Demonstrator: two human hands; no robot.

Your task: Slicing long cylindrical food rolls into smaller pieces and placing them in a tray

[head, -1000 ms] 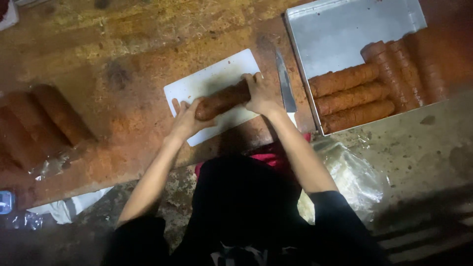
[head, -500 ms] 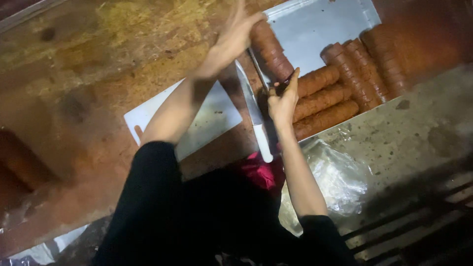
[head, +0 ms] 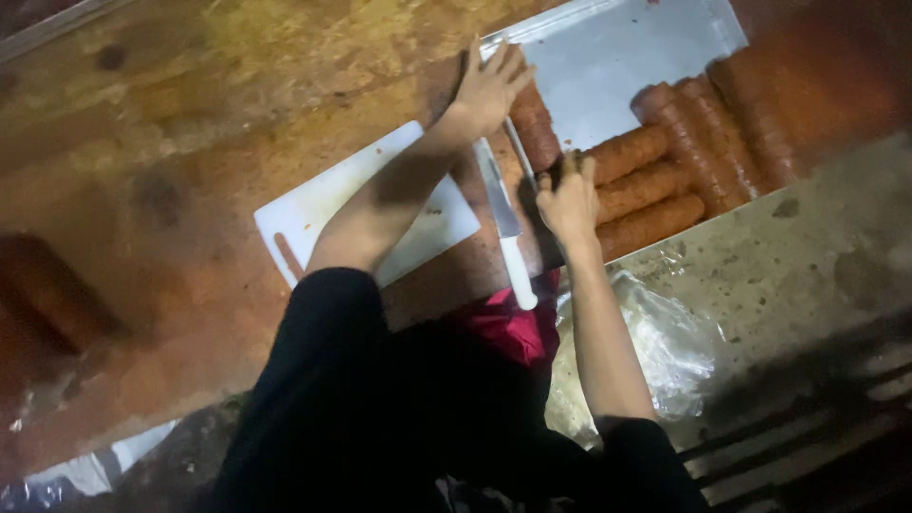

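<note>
Tabletop [head: 171, 123]: worn, stained wood, dimly lit and reddish; a concrete edge runs along its near side.
Left hand [head: 489, 90]: reaches over the near corner of the metal tray [head: 617, 57], fingers spread and flat on top of a brown log-shaped roll [head: 534, 128]; the grip is loose, pressing more than clasping.
Right hand [head: 568, 198]: fingers curl at the near end of that roll, by the tray's edge; whether this grip is truly closed around it I cannot tell, as the fingertips are in shadow.
Roll: lies lengthwise between the two grips, half over the tray's rim, tilted toward the row of rolls [head: 655, 190] beyond the right grip.
Knife [head: 503, 218]: lies flat just beside the right grip on its inner side, white handle toward the body, blade pointing up under the left wrist.
Cutting board [head: 323, 204]: white, bare, under the left forearm, well behind both grips.
Plastic wrap [head: 665, 332]: crumpled, below the right elbow.
Doing it well: as I judge it, support both ends evenly so the soft roll does not sag or break, lower it parallel to its neighbours, and keep the wrist clear of the blade.
</note>
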